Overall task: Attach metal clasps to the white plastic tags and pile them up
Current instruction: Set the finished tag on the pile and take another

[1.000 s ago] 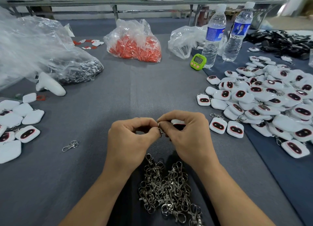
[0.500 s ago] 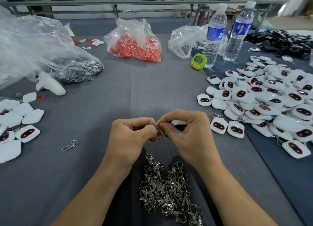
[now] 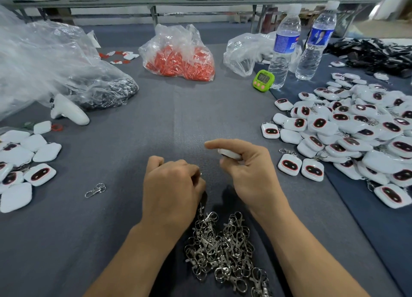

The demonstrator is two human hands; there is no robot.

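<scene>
Drawn apart since half a second ago, when joined fingertip to fingertip over a small metal ring. Right hand (image 3: 247, 169) now raised a little and shifted rightward, pinching a white tag (image 3: 229, 154) between thumb and curled fingers, forefinger stretched straight out above it, pointing left. Tag tucked under that forefinger, only its pale edge showing; any clasp on it hidden.

Left hand (image 3: 171, 185) lower and nearer, knuckles up, fingers curled inward. Faint metallic glint at the fingertips, yet impossible to tell whether anything is held. Strip of grey worktop (image 3: 156, 118) visible between both hands.

Heap of metal clasps (image 3: 223, 247) lying between the two forearms, just behind the hands, its far edge close under the left hand. Large pile of finished tags (image 3: 356, 136) spread to the right, nearest ones just beside the right hand. Smaller group of loose tags (image 3: 22, 158) well apart on the far left, with a single clasp (image 3: 95, 191) alone on the cloth between that group and the left hand.

Farther back: clear bag of red parts (image 3: 178, 58), green timer (image 3: 263, 80), two water bottles (image 3: 283, 47).
</scene>
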